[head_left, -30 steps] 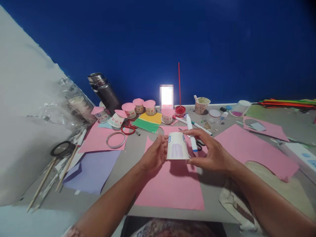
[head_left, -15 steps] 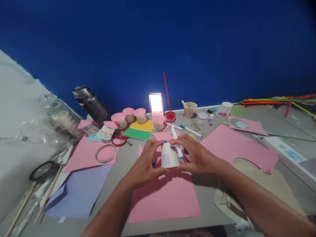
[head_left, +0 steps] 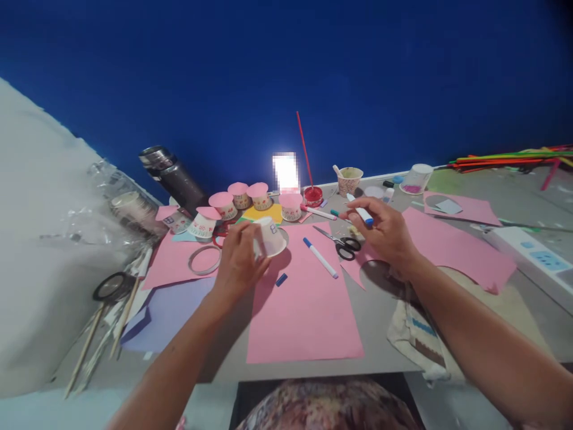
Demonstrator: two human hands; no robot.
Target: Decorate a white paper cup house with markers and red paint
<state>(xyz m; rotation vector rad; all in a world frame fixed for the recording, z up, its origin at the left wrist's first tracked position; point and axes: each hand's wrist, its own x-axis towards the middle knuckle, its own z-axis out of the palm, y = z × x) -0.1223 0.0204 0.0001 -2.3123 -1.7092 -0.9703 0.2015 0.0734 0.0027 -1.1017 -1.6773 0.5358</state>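
A white paper cup (head_left: 271,240) with a small window drawn on its side is gripped by my left hand (head_left: 242,254), tilted over the pink sheet (head_left: 304,322). In my right hand (head_left: 382,230) is a white marker with a blue end (head_left: 362,212), held above the table on the right. Between the hands, a blue-capped marker (head_left: 320,258) lies on the pink sheet, and a loose dark blue cap (head_left: 282,279) rests nearer to me. Scissors with black handles (head_left: 347,247) lie beside the sheet, left of my right hand.
Several cups with pink paper tops (head_left: 222,205) stand at the back left near a dark flask (head_left: 172,179). A tape roll (head_left: 205,261) lies on pink paper at left. A red pot (head_left: 313,196) holds a stick. Cut pink paper (head_left: 452,248) and a power strip (head_left: 532,257) lie at right.
My hands have moved apart. The left took the cup leftward; the right moved up and right with the marker. The scissors and the marker on the sheet now show.
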